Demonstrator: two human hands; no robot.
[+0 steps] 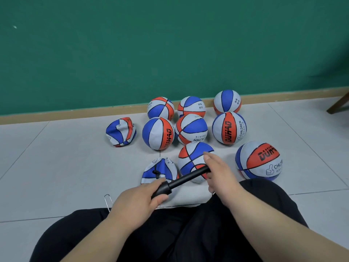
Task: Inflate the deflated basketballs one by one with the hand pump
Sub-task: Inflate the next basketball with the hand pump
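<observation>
Item: one black hand pump (181,181), held over our lap; left grip (139,197) curled round its thick end, right grip (217,173) closed on its thin end. Just beyond it we list one deflated basketball (160,167); a second crumpled ball (120,132) farther left; round balls (190,128) clustered behind. All lie on pale grey floor tiles (56,167), below wooden skirting (75,115) and a green wall (170,44).

Wall (132,44): flat dark green, fills upper half of view, small pale fleck near left edge, soft shadow at right.
Baseboard (75,115): tan strip along wall foot.
Floor (56,157): large pale grey tiles, thin dark grout lines, even diffuse light.
Wooden furniture leg (338,104): brown, slanted, at right edge.
</observation>
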